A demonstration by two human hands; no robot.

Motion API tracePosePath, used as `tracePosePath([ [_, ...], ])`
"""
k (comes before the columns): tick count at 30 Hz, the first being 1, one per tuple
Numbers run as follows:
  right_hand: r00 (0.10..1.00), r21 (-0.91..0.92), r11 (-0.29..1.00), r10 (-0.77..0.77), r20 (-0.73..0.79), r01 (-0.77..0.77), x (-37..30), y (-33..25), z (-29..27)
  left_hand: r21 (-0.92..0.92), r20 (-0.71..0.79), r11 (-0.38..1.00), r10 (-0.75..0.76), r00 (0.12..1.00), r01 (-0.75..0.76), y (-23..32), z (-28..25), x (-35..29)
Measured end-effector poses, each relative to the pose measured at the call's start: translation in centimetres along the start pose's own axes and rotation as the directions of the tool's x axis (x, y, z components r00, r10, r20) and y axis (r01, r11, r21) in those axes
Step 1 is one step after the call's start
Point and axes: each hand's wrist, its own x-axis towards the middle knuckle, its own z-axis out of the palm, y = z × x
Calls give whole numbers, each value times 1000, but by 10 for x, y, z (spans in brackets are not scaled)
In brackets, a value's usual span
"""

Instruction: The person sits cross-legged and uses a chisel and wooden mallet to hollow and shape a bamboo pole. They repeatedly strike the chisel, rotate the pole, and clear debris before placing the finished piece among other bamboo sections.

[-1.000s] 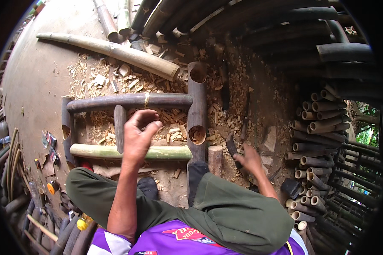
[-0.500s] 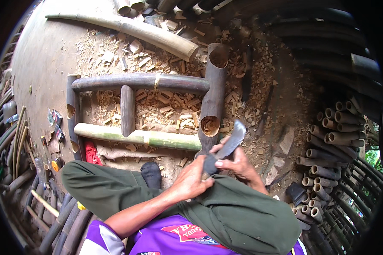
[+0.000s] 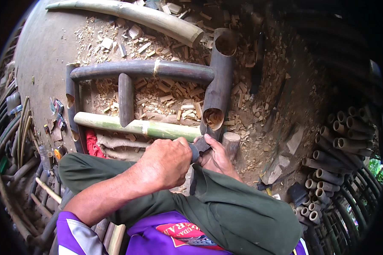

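Observation:
My left hand (image 3: 168, 163) is closed in a fist around the dark grey handle of a knife (image 3: 194, 152), above my lap. Most of its blade is hidden between my hands. Close beside it, my right hand (image 3: 218, 156) is closed, thumb on top, at the lower end of a thick dark bamboo post (image 3: 219, 85). Whether its fingers grip the blade or the post end, I cannot tell. The post has a round hole cut in its side and belongs to a frame. A dark upper rail (image 3: 178, 70), a greenish lower rail (image 3: 110, 122) and a short upright (image 3: 126, 100) join it.
A pale bamboo pole (image 3: 149, 23) lies beyond the frame among wood chips (image 3: 166, 97). A cut log (image 3: 231, 143) stands beside my right hand. Bamboo tubes (image 3: 327, 178) are stacked at right. Red cloth (image 3: 92, 144) and poles lie at left.
The knife has turned from blade raised and visible to mostly hidden. My left hand has rolled over into a fist on its handle. My right hand has moved left, to the post's end.

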Motion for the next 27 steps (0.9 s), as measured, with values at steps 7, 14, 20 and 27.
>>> tracePosePath([
  [7, 988, -189, 982, -39, -152, 10, -4, -20, 2, -313, 94, 944, -82, 992, 108, -3, 22, 11],
  [14, 972, -398, 917, -74, -222, -22, -8, -40, -11, -587, 34, 793, -178, 983, 163, 25, 67, 19],
  [20, 959, -672, 731, -90, -269, -119, -6, -72, -22, -797, 49, 549, -356, 933, 251, 83, 97, 47],
  [27, 932, -846, 531, -285, -221, -38, -18, -69, -31, -897, -8, 416, -361, 933, 153, 107, 119, 58],
])
